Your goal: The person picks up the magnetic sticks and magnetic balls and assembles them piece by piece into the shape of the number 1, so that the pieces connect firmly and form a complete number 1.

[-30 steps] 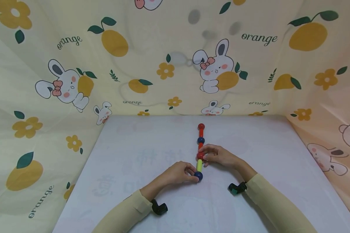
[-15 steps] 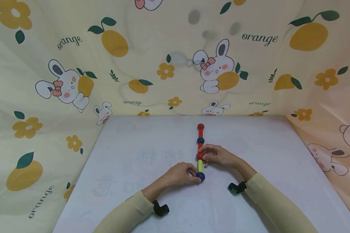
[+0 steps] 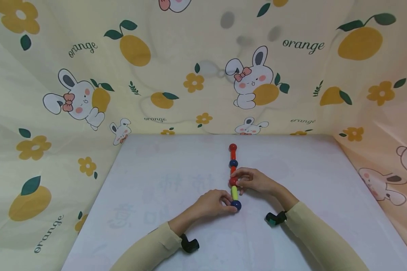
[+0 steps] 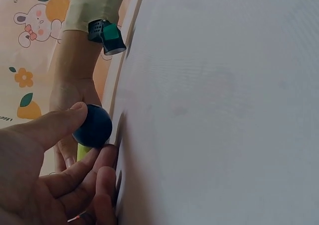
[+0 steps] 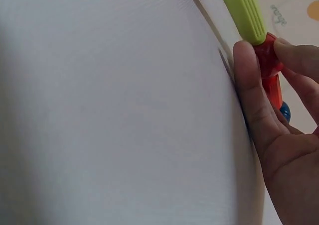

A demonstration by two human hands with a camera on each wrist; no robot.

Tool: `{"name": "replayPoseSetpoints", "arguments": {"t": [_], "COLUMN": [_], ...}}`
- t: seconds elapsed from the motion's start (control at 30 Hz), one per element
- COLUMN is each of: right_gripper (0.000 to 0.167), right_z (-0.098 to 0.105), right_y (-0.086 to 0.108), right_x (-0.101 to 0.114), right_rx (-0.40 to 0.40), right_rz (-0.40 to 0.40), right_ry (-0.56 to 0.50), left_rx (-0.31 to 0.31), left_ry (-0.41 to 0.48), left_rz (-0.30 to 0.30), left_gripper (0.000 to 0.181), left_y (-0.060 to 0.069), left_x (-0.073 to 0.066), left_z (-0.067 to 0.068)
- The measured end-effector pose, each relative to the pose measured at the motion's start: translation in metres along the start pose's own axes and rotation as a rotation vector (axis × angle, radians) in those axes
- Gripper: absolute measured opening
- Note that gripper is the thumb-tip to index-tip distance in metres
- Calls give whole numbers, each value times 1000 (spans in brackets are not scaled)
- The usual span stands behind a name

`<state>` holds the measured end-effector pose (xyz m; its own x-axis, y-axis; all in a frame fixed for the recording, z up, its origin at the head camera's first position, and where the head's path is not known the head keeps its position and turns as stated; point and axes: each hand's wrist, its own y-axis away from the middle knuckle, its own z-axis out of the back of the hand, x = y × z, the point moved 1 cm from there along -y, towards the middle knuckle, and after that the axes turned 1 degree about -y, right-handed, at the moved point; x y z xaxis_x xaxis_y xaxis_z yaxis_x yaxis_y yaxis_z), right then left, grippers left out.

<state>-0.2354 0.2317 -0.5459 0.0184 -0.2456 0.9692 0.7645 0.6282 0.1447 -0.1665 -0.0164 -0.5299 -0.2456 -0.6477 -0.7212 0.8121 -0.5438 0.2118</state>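
Observation:
A chain of balls and rods lies on the white table, running from the back toward the person. At its near end my left hand (image 3: pixel 213 203) pinches a blue ball (image 3: pixel 236 205) between thumb and fingers. A yellow-green rod (image 3: pixel 234 193) links that ball to a red ball (image 3: pixel 233 181), which my right hand (image 3: pixel 256 181) pinches. Farther back come a red rod partly behind the right fingers, another blue ball (image 3: pixel 233 163), a second red rod (image 3: pixel 233 154) and a red end ball (image 3: pixel 233 147). The right wrist view shows the ribbed rod (image 5: pixel 245 16) meeting the red ball (image 5: pixel 269 56).
A white table (image 3: pixel 149 162) spreads under both arms. Behind it and at both sides hangs a cloth (image 3: pixel 176 45) printed with rabbits and oranges. Small black cameras (image 3: pixel 190 244) sit at the wrists.
My left hand has shifted slightly to the right with the near blue ball, and the yellow-green rod's near end has swung right with it. The right hand stays nearly still on the red ball.

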Motion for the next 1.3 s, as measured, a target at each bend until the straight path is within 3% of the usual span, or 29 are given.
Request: {"name": "replayPoseSetpoints", "arguments": {"t": [0.67,1.13,1.3], "right_gripper": [32,37,42], "right_z": [-1,1,3], "right_y": [2,1,6], "right_x": [2,0,3], "right_rx": [-47,-61,-115], "right_rz": [-40,-7,-3], "right_ry": [58,56,137], "left_rx": [-34,-19,-44], "left_ry": [-45,4,5], "left_rz": [-5,16,26], "left_gripper": [34,34,30], "left_y": [-3,0,6], "left_x": [2,0,4], "left_z": [-7,-1,8]}}
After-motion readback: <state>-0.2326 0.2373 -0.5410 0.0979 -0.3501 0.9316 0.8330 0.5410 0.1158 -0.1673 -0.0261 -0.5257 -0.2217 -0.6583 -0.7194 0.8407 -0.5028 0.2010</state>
